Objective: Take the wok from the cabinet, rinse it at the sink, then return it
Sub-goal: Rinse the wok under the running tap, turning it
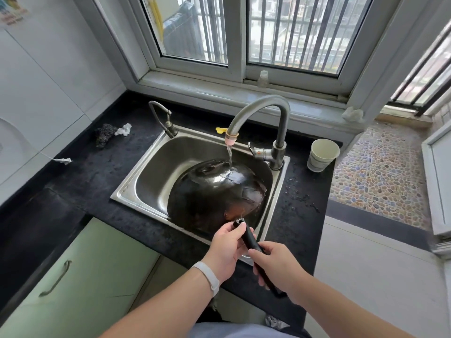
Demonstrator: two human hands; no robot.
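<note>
A black wok [214, 191] lies upside down in the steel sink [151, 167], its wet domed bottom facing up. Water runs from the curved faucet [258, 111] onto the wok's far side. The wok's black handle [252, 241] sticks out over the sink's near rim toward me. My left hand [225, 248] grips the handle close to the wok, with a white band on the wrist. My right hand [277, 265] grips the handle farther back, near its end.
A paper cup [321, 154] stands on the dark counter [92, 172] right of the faucet. A dark scourer [105, 134] and a crumpled white scrap [124, 130] lie left of the sink. A green cabinet door [80, 276] is below the counter. A window is behind.
</note>
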